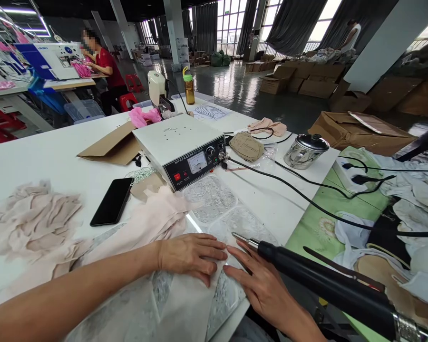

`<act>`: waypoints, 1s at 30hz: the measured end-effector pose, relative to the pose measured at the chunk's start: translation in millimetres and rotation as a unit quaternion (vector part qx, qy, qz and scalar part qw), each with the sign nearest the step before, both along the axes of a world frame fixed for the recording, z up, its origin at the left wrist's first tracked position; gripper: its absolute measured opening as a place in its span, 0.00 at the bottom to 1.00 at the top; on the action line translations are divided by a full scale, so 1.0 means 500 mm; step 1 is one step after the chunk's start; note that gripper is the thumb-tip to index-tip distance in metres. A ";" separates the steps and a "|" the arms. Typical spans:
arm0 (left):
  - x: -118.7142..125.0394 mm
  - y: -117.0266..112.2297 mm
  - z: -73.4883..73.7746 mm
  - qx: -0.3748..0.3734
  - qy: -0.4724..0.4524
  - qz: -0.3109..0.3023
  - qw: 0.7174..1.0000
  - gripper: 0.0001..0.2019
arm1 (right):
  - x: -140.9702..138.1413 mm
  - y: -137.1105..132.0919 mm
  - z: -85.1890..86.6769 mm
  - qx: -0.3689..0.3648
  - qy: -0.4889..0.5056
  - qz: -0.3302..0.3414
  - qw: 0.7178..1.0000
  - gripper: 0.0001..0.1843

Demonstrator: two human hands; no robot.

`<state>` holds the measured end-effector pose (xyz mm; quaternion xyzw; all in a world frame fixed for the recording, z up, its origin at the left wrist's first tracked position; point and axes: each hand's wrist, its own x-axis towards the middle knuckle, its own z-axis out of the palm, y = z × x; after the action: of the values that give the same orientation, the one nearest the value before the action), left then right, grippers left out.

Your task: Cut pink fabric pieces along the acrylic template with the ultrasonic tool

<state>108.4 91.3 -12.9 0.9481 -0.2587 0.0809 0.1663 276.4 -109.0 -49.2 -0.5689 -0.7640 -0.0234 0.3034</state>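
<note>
My left hand (190, 256) lies flat and open on a white lace-edged fabric piece (185, 304) at the table's near edge. My right hand (260, 285) touches the same fabric with two fingers stretched out, their tips almost meeting the left hand. A black hand tool (324, 280) with a thin metal tip runs across my right hand and is carried by it. The fingers that grip it are hidden under the handle. The tip hovers just above the fabric beside my fingertips. Beige fabric (153, 221) lies under my left forearm.
A white control box (180, 142) with a dial and red buttons stands mid-table, its black cable (306, 199) running right. Around it are a black phone (112, 201), a beige fabric pile (28, 218), cardboard (110, 145) and a steel pot (305, 150). A person in red (105, 66) sits back left.
</note>
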 end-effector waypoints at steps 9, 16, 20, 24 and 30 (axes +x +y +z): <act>-0.001 -0.002 -0.005 -0.012 0.011 0.008 1.000 0.12 | 0.003 -0.003 0.006 0.003 -0.018 0.001 1.000 0.20; -0.001 0.000 -0.001 -0.001 0.031 0.012 0.999 0.13 | -0.003 -0.001 0.007 0.005 -0.040 -0.006 0.999 0.21; 0.001 -0.001 0.003 0.016 0.004 0.007 1.000 0.16 | -0.005 -0.002 0.007 -0.007 -0.046 -0.009 0.999 0.22; 0.000 0.001 0.004 0.025 -0.014 0.001 1.000 0.17 | -0.004 -0.003 0.005 -0.018 -0.061 -0.006 0.998 0.23; -0.008 0.009 -0.001 0.045 -0.017 0.002 0.999 0.14 | -0.002 -0.004 0.008 -0.012 -0.049 0.006 0.999 0.22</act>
<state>104.5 95.8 -13.3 0.9536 -0.2627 0.0861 0.1191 275.3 -110.9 -45.3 -0.5659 -0.7816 -0.0404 0.2593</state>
